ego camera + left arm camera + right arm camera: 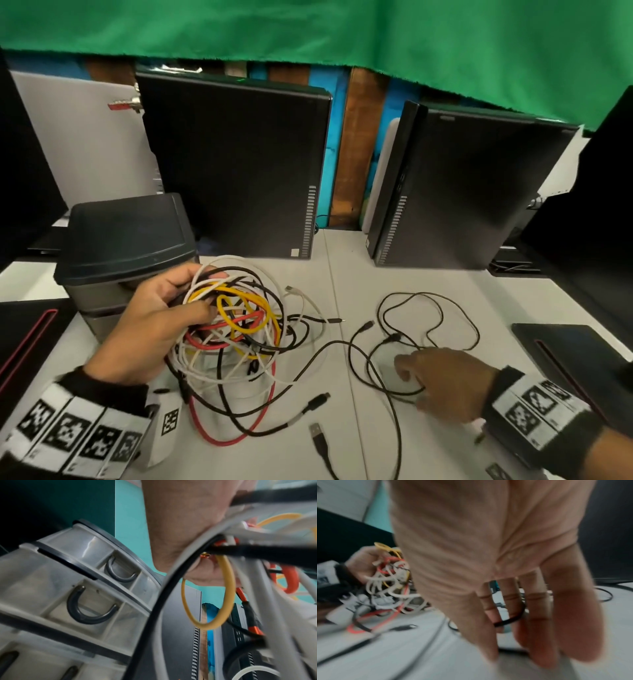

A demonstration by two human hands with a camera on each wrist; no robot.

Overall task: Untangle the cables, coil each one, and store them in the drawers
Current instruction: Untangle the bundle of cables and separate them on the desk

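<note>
Yellow, red, white, blk cord tangle (236, 322) in clenched left hand (150, 329); right hand (445, 383) fingers (489, 620) loose on thin blk cable (428, 329).

A tangled bundle (236, 322) of white, yellow, red and black cables hangs lifted in the left hand (154, 325), its lower loops trailing on the worktop (342, 267). A separate black cable (428, 329) sprawls loosely to its right — beside the closed drawer unit (126, 240).
</note>
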